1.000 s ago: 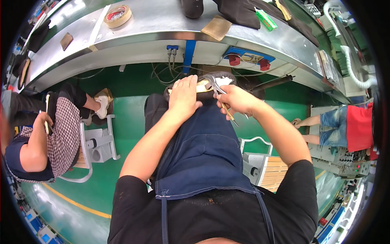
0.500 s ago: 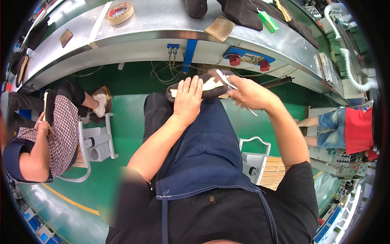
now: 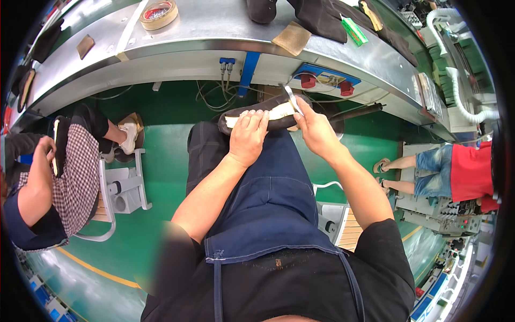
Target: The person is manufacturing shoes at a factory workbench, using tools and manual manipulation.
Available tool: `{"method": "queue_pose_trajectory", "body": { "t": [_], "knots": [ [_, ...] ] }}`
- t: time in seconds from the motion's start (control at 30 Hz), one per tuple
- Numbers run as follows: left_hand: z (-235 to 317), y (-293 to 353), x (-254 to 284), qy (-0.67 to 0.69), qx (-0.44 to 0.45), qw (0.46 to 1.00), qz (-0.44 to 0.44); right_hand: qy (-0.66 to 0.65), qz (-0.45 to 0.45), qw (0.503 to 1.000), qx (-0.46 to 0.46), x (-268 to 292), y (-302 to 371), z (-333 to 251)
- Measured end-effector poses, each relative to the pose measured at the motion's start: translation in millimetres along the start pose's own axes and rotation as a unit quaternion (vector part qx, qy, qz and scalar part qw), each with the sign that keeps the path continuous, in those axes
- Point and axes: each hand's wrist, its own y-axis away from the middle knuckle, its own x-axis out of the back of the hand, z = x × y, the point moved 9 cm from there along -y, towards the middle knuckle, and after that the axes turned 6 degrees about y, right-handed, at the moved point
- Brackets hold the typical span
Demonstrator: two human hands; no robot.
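Note:
A dark shoe (image 3: pixel 278 124) lies sole up across my lap, with a pale strip running along its underside. My left hand (image 3: pixel 248 134) holds it down, the fingers laid together over the left part of the pale strip. In my right hand (image 3: pixel 316 131) is a shiny metal hand tool (image 3: pixel 292 99), gripped near the right end of the shoe. The tool's silver upper part rises above the fist and leans left. Most of its handle is hidden by my fingers, and its exact kind cannot be made out.
Ahead runs a metal bench (image 3: pixel 214 49) bearing a tape roll (image 3: pixel 159 15), dark boots (image 3: pixel 316 19), a green packet (image 3: pixel 354 31) and a tan pad (image 3: pixel 292 37). Cables (image 3: pixel 220 94) hang under it. A seated co-worker (image 3: pixel 80 166) is at left, a standing person (image 3: pixel 466 169) at right.
My right hand has moved slightly left and down, and the tool in it has turned more upright. My left hand stays on the shoe. The co-worker at left has raised an arm.

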Motion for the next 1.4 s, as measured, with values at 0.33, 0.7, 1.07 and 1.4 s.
{"method": "queue_pose_trajectory", "body": {
  "t": [0.33, 0.7, 1.07, 1.4],
  "knots": [
    [-6.6, 1.9, 9.4, 0.078, 0.0, 0.996, 0.036, 0.084, -0.022, 0.995, 0.042, -33.2, 7.1, -25.0],
    [-54.2, 33.9, 61.8, 0.146, 0.159, 0.963, 0.161, 0.083, -0.05, 0.995, 0.029, -55.4, 7.5, -36.8],
    [-103.2, 46.5, 25.2, 0.285, 0.27, 0.92, 0.005, 0.075, -0.063, 0.995, 0.026, -52.3, 5.1, -40.7],
    [-83.6, 37.2, 40.2, 0.138, 0.119, 0.983, 0.016, 0.065, -0.08, 0.995, 0.018, -47.8, 2.2, -46.2]
  ]
}}
